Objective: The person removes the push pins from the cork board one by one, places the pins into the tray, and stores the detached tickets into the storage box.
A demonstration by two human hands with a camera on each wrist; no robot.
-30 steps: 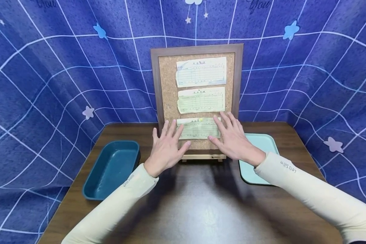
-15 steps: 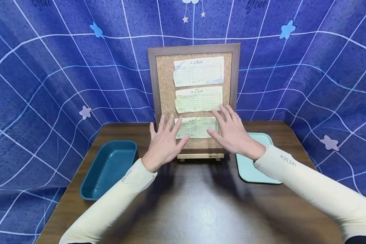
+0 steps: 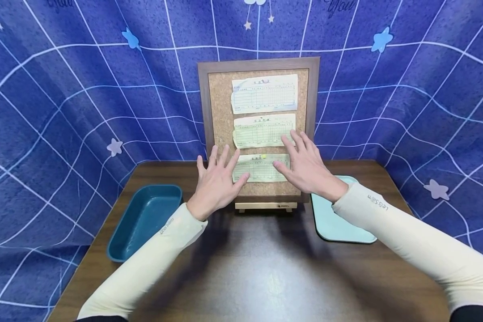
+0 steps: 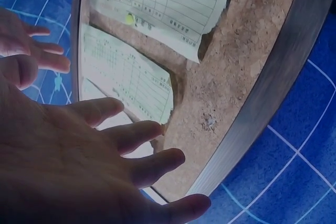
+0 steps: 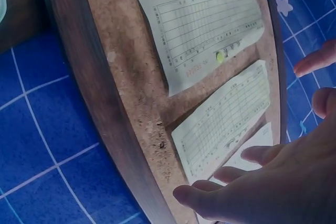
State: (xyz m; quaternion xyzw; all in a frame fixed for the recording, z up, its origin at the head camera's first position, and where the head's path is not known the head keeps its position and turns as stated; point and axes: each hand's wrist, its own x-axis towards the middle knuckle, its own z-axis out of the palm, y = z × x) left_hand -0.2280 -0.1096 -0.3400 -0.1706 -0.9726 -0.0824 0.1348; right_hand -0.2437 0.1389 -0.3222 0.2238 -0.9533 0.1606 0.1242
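A framed corkboard [image 3: 222,103] stands upright at the back of the table, bearing three printed form slips one above another. The top slip [image 3: 264,96] looks bluish white; the middle slip [image 3: 255,133] and bottom slip [image 3: 257,170] are pale green. A yellow pushpin [image 5: 220,56] sits at the heading of the bottom slip. My left hand [image 3: 215,185], fingers spread, hovers before the board's lower left and holds nothing. Also spread and holding nothing, my right hand [image 3: 309,169] overlaps the right ends of the lower two slips in the head view.
To the left lies a deep blue tray [image 3: 120,243]; a flat mint-green tray [image 3: 342,228] lies to the right, partly behind my right forearm. A small wooden stand [image 3: 265,206] carries the board. A blue gridded curtain [image 3: 153,103] surrounds the brown table [image 3: 261,259].
Both hands have risen a little along the board, the right one from the bottom slip's level to the middle slip's. Fingers stay spread. The slips have not moved on the board.
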